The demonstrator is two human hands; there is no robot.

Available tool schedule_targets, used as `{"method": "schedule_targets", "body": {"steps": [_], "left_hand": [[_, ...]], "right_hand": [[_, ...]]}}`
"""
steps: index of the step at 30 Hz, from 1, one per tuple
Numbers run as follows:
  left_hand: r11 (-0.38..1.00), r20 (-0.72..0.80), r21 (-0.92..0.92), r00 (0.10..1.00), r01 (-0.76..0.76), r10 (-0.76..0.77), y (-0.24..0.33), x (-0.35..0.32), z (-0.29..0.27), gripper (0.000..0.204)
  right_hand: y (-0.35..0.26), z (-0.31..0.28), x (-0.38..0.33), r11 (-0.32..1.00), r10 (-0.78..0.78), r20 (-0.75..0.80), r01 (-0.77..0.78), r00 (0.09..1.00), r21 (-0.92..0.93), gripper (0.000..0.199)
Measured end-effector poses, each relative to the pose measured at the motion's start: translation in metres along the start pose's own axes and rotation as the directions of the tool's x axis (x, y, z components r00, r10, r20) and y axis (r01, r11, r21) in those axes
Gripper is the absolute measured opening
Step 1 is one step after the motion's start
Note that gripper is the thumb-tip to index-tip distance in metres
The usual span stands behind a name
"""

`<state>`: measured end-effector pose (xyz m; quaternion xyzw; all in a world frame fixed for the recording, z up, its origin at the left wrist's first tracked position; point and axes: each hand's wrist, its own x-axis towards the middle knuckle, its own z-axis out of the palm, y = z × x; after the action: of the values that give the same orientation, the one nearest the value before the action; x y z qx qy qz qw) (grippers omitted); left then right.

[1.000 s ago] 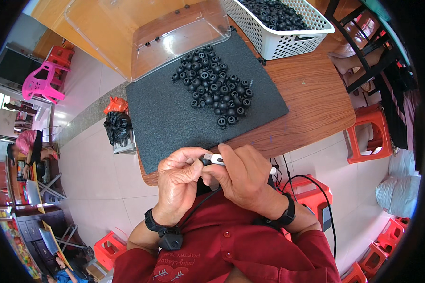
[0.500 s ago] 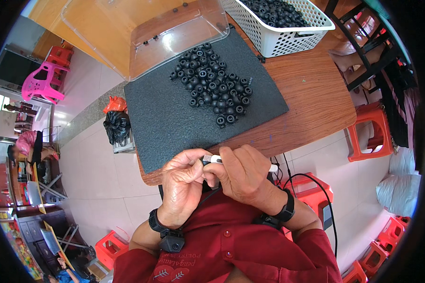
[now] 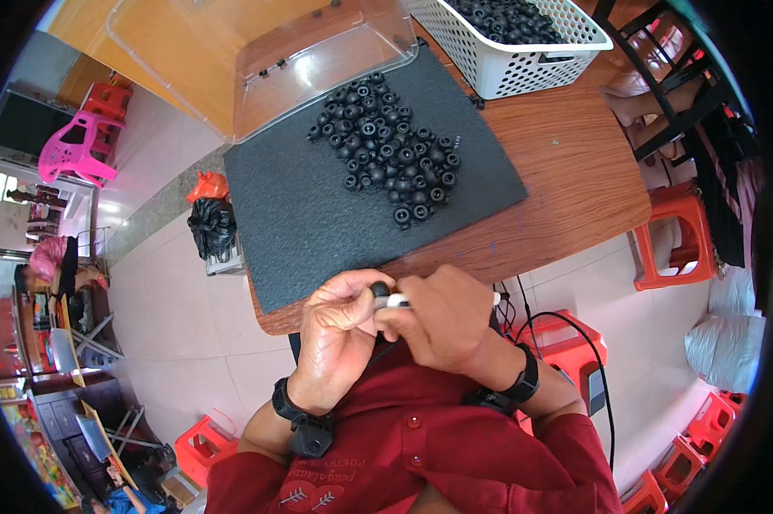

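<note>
Both my hands meet close to my chest, just below the table's near edge. My left hand (image 3: 339, 330) pinches a small black rubber piece (image 3: 379, 290) at its fingertips. My right hand (image 3: 446, 317) grips a thin white rod (image 3: 398, 301) whose tip touches that piece; the rod's far end shows at the right of my fist. A heap of the same small black rubber pieces (image 3: 391, 146) lies on a dark foam mat (image 3: 318, 214) on the wooden table (image 3: 575, 180).
A white basket (image 3: 524, 60) holding more black pieces stands at the table's far right. A clear plastic bin (image 3: 318, 60) lies at the back. Orange stools (image 3: 674, 240) and a black cable (image 3: 532, 317) are on the floor to my right.
My hands have stayed together at the chest, shifting only slightly; the black piece now sits at the white rod's tip.
</note>
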<state>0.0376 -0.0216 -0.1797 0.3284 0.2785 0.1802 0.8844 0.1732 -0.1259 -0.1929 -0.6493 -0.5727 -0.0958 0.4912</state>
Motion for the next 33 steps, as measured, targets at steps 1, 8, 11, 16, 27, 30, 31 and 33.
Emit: {"method": "schedule_targets", "body": {"steps": [1,8,11,16,27,30,31,33], "left_hand": [[1.0,0.011,0.003,1.0,-0.004,0.004,0.001,0.0,0.001,0.027],[0.991,0.061,0.056,0.991,-0.121,0.118,0.001,0.005,0.002,0.025],[0.988,0.022,0.079,0.991,-0.135,0.134,0.0,0.005,0.001,0.024],[0.988,0.025,0.072,0.991,-0.135,0.133,0.0,0.005,-0.001,0.024],[0.986,0.008,0.069,0.988,-0.151,0.151,-0.002,0.007,-0.002,0.024],[0.986,0.01,0.067,0.988,-0.154,0.154,-0.002,0.007,0.002,0.024],[0.986,0.013,0.067,0.988,-0.154,0.154,-0.002,0.007,0.003,0.024],[0.979,0.012,0.103,0.984,-0.178,0.178,-0.003,0.007,0.003,0.025]], "right_hand": [[0.002,-0.002,0.001,1.0,0.024,-0.005,-0.024,1.0,0.01,0.025],[0.008,0.003,-0.004,0.986,0.123,-0.08,-0.113,0.989,0.12,0.024],[0.004,0.004,-0.004,0.985,0.136,-0.066,-0.129,0.988,0.112,0.023],[0.003,0.006,-0.004,0.987,0.132,-0.041,-0.127,0.99,0.096,0.023],[-0.002,0.003,-0.002,0.993,0.109,-0.013,-0.108,0.994,0.052,0.022],[0.001,0.005,-0.005,0.98,0.163,-0.007,-0.161,0.987,0.12,0.019],[0.003,0.005,-0.006,0.971,0.187,-0.003,-0.184,0.982,0.153,0.017],[-0.001,0.002,-0.003,0.903,0.31,0.047,-0.31,0.95,0.298,0.017]]}}
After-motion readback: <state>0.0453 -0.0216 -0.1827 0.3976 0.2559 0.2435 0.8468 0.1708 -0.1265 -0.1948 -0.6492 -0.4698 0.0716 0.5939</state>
